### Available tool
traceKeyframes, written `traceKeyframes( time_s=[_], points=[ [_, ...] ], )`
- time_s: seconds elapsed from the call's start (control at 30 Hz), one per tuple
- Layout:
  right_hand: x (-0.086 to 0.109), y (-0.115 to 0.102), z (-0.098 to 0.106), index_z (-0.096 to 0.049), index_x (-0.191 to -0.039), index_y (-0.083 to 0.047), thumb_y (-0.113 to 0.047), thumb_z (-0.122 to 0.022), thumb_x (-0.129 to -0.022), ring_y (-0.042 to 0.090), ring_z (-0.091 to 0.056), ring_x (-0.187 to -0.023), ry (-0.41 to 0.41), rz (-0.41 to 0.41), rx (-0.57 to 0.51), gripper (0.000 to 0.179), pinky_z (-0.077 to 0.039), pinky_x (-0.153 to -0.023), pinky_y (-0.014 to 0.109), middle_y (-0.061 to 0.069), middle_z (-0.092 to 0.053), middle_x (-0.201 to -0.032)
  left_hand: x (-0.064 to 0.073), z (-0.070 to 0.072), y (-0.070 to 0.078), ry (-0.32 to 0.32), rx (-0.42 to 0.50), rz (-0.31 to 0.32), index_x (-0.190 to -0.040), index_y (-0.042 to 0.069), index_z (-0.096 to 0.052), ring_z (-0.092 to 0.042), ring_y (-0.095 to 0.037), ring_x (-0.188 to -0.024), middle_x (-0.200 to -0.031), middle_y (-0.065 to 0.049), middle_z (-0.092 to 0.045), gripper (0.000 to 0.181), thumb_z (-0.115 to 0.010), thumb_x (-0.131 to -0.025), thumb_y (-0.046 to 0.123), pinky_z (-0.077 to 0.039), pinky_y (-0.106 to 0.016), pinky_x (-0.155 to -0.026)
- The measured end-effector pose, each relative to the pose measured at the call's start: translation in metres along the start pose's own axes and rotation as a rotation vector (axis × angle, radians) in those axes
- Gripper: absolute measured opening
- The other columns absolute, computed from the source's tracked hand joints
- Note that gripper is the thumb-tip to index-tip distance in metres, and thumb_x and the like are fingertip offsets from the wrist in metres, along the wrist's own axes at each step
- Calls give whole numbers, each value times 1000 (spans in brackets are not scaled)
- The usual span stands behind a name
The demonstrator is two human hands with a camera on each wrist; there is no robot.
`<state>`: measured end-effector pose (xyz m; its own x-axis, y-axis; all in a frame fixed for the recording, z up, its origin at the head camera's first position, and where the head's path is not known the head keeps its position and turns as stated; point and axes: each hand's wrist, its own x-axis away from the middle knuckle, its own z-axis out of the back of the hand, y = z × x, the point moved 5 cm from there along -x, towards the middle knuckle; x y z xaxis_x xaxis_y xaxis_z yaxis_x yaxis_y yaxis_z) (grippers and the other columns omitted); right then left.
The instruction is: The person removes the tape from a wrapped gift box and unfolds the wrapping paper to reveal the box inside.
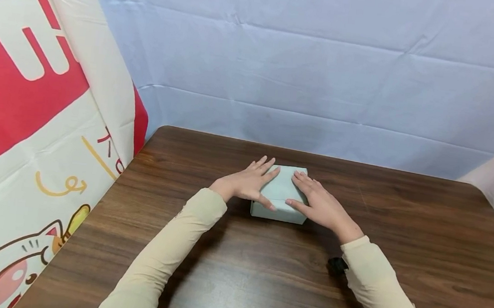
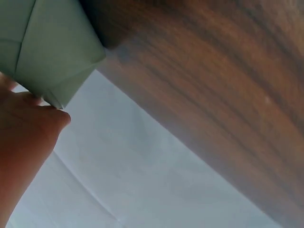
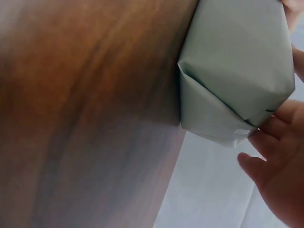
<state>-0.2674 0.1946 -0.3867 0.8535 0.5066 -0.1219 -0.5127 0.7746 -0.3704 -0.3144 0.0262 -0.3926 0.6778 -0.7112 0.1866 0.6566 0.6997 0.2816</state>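
Note:
A small box (image 1: 285, 187) wrapped in pale green paper sits on the wooden table. My left hand (image 1: 249, 182) lies over its left side with fingers spread and thumb near the front edge. On the other side, my right hand (image 1: 322, 202) has its extended fingers along the top and right edge. In the left wrist view, folded paper shows on one end of the box (image 2: 57, 47), with fingers at its edge. The right wrist view shows another folded end flap with a small clear piece of tape (image 3: 242, 131), close to the right hand (image 3: 280, 147).
The dark brown wooden table (image 1: 234, 273) reaches back to a pale blue cloth backdrop (image 1: 310, 70). A white and red printed cloth (image 1: 16, 114) hangs along the left edge. Below the right wrist is a small black object (image 1: 337, 265).

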Motion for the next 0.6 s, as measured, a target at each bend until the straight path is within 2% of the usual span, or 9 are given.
traceKeyframes(
  time_s=[0.07,0.2,0.3,0.43,0.6],
  points=[
    [1,0,1,-37,-142,5,-42,-60,-91,38,-26,-137,45,-17,4,73,-27,-106,55,22,-31,-149,0,-1,1,25,0,5,-153,16,-1,22,-21,-140,-156,-7,16,91,-49,-90,61,5,-40,-114],
    [3,-1,4,-50,-133,5,-37,-69,-87,39,-38,-128,164,-33,6,66,-35,-100,55,23,-44,-138,-1,-3,6,125,-52,24,-153,10,-5,17,-25,-142,-157,-11,10,71,-30,-100,51,4,-41,-114],
    [6,-1,8,-59,-123,5,-29,-71,-86,37,-48,-114,268,-27,-6,52,-42,-92,53,22,-53,-124,-1,-4,12,166,-68,50,-152,8,-5,12,-25,-143,-157,-11,6,66,-25,-102,46,3,-40,-115],
    [9,0,13,-66,-108,4,-19,-72,-85,31,-54,-92,377,-18,-25,33,-47,-76,47,17,-60,-106,-1,-7,18,167,-73,66,-152,8,-4,12,-24,-143,-158,-10,6,65,-22,-102,45,2,-39,-115],
    [9,-2,17,-69,-101,3,-15,-73,-84,28,-57,-83,407,-28,-34,25,-50,-70,44,15,-60,-99,-1,-10,19,176,-85,71,-152,9,-3,15,-22,-142,-158,-9,6,65,-23,-103,46,3,-38,-115]
  ],
)
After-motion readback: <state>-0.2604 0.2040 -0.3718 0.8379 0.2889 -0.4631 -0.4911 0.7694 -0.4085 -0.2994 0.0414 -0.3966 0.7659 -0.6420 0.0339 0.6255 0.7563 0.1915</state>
